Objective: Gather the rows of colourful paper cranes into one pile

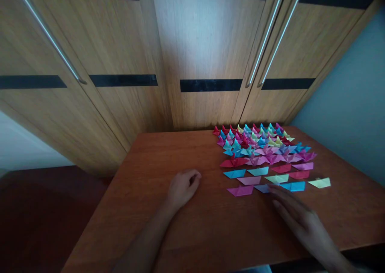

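My left hand (184, 188) rests on the brown table, fingers curled in with the thumb against them, and no object shows in it. To the right, my right hand (300, 221) reaches out with stretched fingers. Its fingertips lie over the right end of a bluish-purple folded paper strip (261, 188), partly covering it. Around that strip lie other flat folded papers: a magenta one (240, 191), a blue one (293, 186), a pink one (249, 180) and a pale green one (277, 178). A pale yellow-green one (320, 183) lies farthest right.
Behind the flat strips stand several rows of colourful origami figures (258, 144) with pointed tips. The wooden table (156, 156) backs onto a wardrobe (207, 36) with long metal handles. A bluish wall (345, 100) borders the right side.
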### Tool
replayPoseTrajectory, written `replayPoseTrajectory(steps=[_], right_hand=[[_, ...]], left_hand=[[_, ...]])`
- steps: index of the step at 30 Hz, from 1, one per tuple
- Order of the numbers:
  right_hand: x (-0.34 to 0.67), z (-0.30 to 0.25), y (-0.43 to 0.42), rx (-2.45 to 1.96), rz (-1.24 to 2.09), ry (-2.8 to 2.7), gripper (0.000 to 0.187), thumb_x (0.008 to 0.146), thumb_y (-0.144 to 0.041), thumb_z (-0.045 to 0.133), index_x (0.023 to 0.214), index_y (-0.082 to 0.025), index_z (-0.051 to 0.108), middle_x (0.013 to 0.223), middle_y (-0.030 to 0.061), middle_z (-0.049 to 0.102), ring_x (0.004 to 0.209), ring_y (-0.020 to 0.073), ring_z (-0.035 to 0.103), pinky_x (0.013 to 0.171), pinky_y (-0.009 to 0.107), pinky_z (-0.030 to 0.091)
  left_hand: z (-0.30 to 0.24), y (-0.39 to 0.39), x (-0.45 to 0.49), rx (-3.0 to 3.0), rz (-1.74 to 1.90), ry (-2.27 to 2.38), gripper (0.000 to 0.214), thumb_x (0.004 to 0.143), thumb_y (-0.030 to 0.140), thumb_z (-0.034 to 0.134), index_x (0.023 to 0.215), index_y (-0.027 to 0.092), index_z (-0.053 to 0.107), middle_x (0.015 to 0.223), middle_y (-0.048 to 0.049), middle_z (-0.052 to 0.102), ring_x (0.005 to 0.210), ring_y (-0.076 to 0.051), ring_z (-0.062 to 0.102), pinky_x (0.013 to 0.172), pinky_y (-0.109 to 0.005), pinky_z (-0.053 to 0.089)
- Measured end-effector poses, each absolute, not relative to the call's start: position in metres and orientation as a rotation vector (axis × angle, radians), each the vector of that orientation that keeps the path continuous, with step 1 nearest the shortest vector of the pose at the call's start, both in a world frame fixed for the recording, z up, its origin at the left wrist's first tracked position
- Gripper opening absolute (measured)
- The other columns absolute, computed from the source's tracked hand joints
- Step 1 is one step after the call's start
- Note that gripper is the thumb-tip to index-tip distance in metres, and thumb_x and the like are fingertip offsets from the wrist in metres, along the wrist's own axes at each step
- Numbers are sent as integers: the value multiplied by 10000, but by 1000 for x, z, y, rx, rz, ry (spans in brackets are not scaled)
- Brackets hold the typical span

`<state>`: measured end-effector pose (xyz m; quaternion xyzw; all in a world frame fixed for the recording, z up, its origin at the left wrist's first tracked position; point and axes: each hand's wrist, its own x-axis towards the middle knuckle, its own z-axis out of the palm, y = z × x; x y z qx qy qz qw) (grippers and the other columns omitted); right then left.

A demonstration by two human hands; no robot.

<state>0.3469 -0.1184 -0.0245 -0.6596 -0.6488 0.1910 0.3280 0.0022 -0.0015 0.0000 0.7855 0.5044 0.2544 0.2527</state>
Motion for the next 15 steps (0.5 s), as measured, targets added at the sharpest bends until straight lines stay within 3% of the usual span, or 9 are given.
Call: replayPoseTrajectory(steps=[4, 7, 11, 15], right_hand=[[323, -40, -70, -1659, 12, -2035, 431, 897, -410, 433, 1285, -250, 530, 1460, 68, 371, 1345, 298, 317, 1066, 521, 325], [312, -49, -65, -1750, -127, -2095, 455, 897, -394, 435, 1328, -257, 488, 1476, 80, 343, 1354, 332, 284, 1040, 573, 313], [288, -52, -75, -1752, -72, -2130, 471, 891, -394, 451, 1335, -240, 484, 1475, 92, 346, 1351, 335, 284, 1056, 571, 281], [253, -42, -87, -1691, 186, -2108, 524, 891, -405, 450, 1397, -279, 391, 1493, 59, 313, 1372, 302, 250, 1080, 552, 269]], left_hand=[[0, -3, 6, 2076, 697, 1318, 192, 865, 243, 460, 883, 227, 651, 857, -15, 668, 789, -156, 607, 743, -261, 459], [-1, -3, 6, 2036, 746, 1259, 172, 838, 194, 489, 907, 222, 645, 863, -17, 640, 778, -145, 596, 714, -246, 461], [1, -8, 9, 2072, 795, 1133, 208, 802, 130, 511, 940, 226, 634, 966, -35, 618, 888, -159, 587, 800, -269, 462], [5, -15, 14, 2175, 811, 988, 296, 763, 97, 551, 1012, 239, 622, 1128, -47, 585, 1083, -187, 531, 967, -328, 402]])
